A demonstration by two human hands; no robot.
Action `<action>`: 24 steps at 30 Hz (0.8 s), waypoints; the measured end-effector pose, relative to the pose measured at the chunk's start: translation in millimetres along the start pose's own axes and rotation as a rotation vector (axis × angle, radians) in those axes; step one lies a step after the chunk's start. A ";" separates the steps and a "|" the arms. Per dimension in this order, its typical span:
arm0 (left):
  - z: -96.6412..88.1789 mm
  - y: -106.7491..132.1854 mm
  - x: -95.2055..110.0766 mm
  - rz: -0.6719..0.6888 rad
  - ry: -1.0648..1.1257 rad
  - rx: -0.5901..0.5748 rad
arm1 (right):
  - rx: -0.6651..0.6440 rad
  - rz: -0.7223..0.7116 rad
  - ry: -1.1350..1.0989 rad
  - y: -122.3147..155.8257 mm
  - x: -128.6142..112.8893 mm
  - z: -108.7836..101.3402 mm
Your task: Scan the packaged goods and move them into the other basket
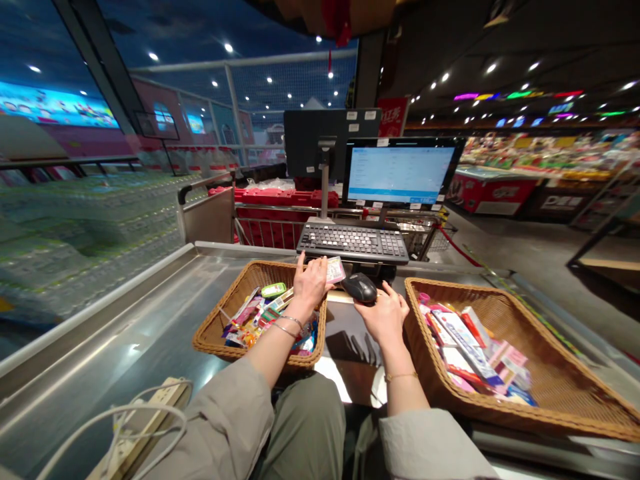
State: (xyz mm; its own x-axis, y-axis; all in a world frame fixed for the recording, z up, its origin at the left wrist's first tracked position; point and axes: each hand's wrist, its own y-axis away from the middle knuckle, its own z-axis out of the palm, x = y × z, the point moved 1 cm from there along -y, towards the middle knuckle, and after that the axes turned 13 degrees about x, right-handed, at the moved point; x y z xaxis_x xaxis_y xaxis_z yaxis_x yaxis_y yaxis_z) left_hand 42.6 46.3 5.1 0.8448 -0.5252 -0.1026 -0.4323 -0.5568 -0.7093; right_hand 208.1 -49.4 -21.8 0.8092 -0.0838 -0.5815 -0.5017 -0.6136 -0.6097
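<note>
My left hand [310, 283] is closed on a small flat pack [335, 269] with pink and pale printing, above the right rim of the left basket. Its fingers partly cover the pack. Facing it, my right hand [384, 308] grips a black barcode scanner [360, 288], whose head is close to the pack. The left wicker basket [210, 339] holds many small colourful packets and a green pack [273, 290]. In the right wicker basket [565, 380] lie several boxes and packets, among them a long white-and-blue box [463, 343].
Beyond my hands are a keyboard [355, 241] and a lit monitor [400, 172]. A second screen [315, 143] shows its dark back. On the metal counter [165, 320], a power strip [145, 427] with white cables lies at the lower left. Behind stands a shopping cart [267, 230].
</note>
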 end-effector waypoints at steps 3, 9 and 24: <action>0.7 0.2 -0.1 -0.003 0.004 0.001 | -0.018 -0.006 0.000 -0.2 1.0 0.4; 0.1 0.2 0.4 -0.016 0.024 -0.004 | -0.028 -0.018 -0.005 -0.2 -0.1 0.0; 0.9 -4.1 4.4 -0.038 0.033 0.027 | 0.002 -0.059 0.013 -0.4 -2.7 -7.4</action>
State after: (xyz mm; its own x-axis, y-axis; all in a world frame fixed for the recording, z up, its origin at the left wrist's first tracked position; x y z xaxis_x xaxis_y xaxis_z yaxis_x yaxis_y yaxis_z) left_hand 48.3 46.8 6.9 0.8494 -0.5250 -0.0530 -0.3912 -0.5592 -0.7309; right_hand 208.4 -54.8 -16.1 0.8411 -0.0581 -0.5377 -0.4539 -0.6164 -0.6434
